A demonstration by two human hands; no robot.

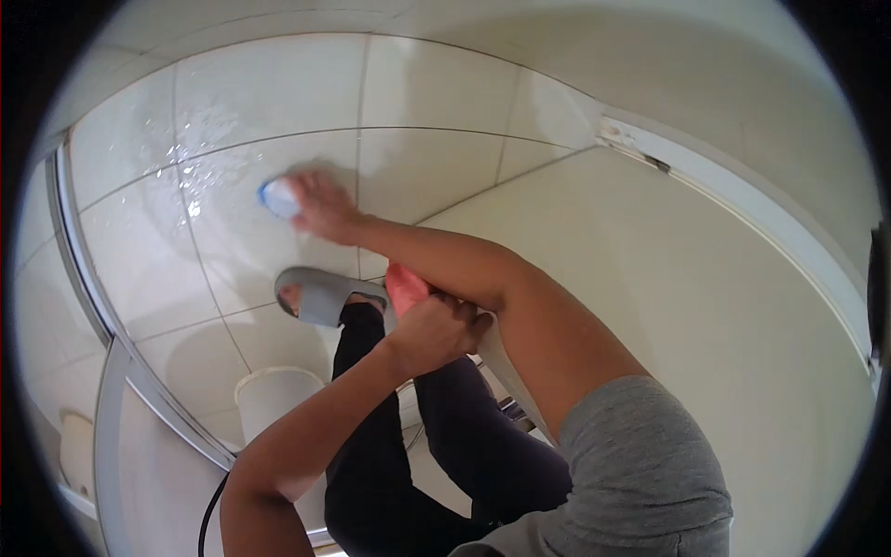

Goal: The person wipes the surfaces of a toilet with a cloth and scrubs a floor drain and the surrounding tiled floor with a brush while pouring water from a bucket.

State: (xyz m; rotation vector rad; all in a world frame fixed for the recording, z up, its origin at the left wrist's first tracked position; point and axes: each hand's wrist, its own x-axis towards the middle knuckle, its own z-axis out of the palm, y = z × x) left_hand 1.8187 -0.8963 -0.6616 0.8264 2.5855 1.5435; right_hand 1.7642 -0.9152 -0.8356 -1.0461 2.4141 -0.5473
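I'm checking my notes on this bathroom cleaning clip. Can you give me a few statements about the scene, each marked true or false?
1. The right hand presses a blue and white sponge against the tiled floor. True.
2. The left hand holds a green spray bottle. False: its grip is closed on a pink, cloth-like thing.
3. The tiles near the sponge are wet. True: water glistens there.
4. The person is barefoot. False: a grey slipper covers the visible foot.
5. A white bucket stands below the slipper in the picture. True.
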